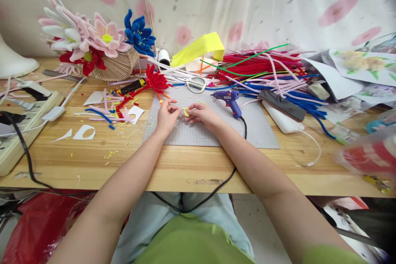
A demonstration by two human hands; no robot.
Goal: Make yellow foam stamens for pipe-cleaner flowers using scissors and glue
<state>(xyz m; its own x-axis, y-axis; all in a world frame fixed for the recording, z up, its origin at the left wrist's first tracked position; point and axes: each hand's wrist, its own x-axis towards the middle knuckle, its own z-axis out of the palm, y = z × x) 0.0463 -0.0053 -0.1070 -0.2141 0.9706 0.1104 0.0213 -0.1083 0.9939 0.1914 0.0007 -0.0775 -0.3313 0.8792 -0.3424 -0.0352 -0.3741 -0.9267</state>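
Note:
Both hands meet above the grey cutting mat (256,132). My left hand (168,114) is closed in a pinch on a thin pale stem. My right hand (202,115) pinches a small yellow piece (186,111), which sits between the two hands at the stem's end. Fine detail of the piece is too small to tell. Just behind the hands, thin stems with yellow tips (196,100) lie on the mat. A purple glue gun (228,100) rests to the right of my right hand, and scissors (195,84) lie behind. A red fuzzy flower (156,81) is behind my left hand.
Paper and stem scraps (107,109) litter the left of the wooden table (123,171). A power strip (27,132) sits far left, finished flowers (107,37) behind. Red, pink and blue stems (262,64) pile at the back right near a phone (282,105). The gun's black cord (227,181) hangs over the front edge.

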